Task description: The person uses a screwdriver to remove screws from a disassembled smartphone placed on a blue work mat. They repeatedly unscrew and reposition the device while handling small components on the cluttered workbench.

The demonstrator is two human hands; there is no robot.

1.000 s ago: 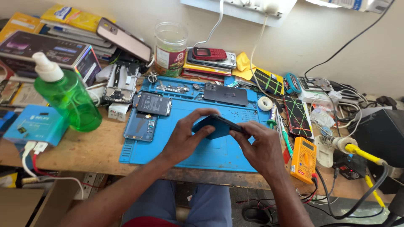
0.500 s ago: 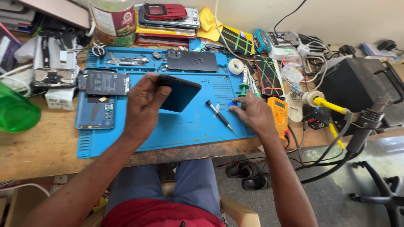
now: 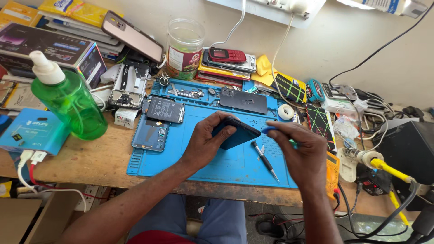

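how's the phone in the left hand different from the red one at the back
The dark blue phone is held tilted above the mat in the left hand; the red phone lies flat atop a stack. The blue one is larger and shows a plain surface; the red one is small, with a little screen.

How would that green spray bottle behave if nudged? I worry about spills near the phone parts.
The green bottle looks tall with a narrow white cap, so a push high up might tip it. It seems mostly full, so probably heavy and steadier. Its rounded plastic body would likely roll toward the blue mat once down.

Bare forearms, blue trousers, perhaps a red shirt hem
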